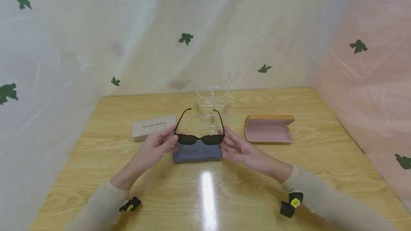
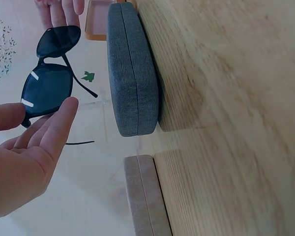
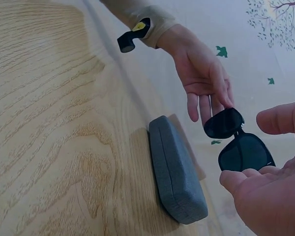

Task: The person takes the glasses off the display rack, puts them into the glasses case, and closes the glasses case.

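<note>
Black sunglasses [image 1: 212,139] with dark lenses are held up with both temples unfolded, pointing away from me. My left hand [image 1: 153,149] pinches their left end between thumb and fingers. At the right end, my right hand [image 1: 244,151] has its fingers extended against the frame, and in the right wrist view its thumb stands apart from the lens. Below the sunglasses, a closed blue-grey glasses case [image 1: 196,153] lies on the table; its seam shows in the left wrist view.
To the left lies a closed light-coloured case [image 1: 154,127] with printed lettering. An orange case [image 1: 269,133] with pink lining is propped open at the right. Behind the sunglasses, a clear display stand [image 1: 212,97] rises near the back of the wooden table [image 1: 160,202]. Patterned cloth [image 1: 208,45] surrounds it.
</note>
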Motion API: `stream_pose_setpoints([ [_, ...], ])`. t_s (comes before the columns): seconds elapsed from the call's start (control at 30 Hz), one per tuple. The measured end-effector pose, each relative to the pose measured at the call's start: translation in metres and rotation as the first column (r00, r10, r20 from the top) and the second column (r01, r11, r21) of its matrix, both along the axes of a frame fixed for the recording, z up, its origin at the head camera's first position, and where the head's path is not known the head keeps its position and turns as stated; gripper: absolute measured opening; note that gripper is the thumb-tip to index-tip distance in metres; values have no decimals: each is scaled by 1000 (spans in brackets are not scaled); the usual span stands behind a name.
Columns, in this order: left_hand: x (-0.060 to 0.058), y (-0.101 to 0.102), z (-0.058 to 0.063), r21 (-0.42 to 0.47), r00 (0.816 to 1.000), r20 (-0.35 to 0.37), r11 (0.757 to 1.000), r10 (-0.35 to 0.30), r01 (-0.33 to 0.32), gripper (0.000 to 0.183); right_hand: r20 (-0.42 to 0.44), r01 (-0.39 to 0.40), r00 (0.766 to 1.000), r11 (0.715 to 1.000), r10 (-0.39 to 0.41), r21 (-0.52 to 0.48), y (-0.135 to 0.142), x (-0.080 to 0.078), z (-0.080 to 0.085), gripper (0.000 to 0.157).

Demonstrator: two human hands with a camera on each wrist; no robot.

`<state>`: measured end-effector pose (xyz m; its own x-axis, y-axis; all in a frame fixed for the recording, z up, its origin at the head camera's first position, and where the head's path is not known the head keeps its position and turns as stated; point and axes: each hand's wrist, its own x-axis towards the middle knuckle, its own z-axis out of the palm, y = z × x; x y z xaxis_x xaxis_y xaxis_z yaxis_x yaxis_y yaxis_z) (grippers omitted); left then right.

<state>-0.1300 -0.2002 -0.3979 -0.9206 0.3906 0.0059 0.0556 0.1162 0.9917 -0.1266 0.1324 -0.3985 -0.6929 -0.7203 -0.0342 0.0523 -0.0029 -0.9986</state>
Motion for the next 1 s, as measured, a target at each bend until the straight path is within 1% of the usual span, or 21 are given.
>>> stream_pose_setpoints([
  [0.07, -1, 0, 2, 1, 1000, 2, 1000, 2, -2, 56, 2, -2, 1000, 1000, 2, -6, 0, -1, -1, 90],
  [0.23, -2, -3, 4, -52, 1000, -26, 999, 1, -2, 56, 23, -7, 1000, 1000, 8, -24, -1, -2, -2, 90],
  [0.47, -5, -6, 2, -92, 999, -46, 996, -15, 11, 55, 36, -9, 999, 1000, 10, -30, -2, -3, -2, 88],
  [0.6, -5, -7, 2, -122, 997, -77, 992, -20, 11, 54, 37, -11, 999, 1000, 12, -24, -3, -3, -1, 88],
  [0.8, -5, -6, 3, -180, 988, -152, 984, -29, 2, 52, 42, -21, 999, 999, 22, -25, -4, -5, 1, 89],
  [0.9, -5, -4, 5, -179, 985, -165, 984, -53, 23, 47, 33, -15, 999, 1000, 16, -21, -4, -7, 0, 88],
  [1.0, -4, -2, 7, -170, 983, -160, 983, -90, 62, 42, 26, 8, 1000, 1000, -8, -18, -5, -9, 2, 88],
])
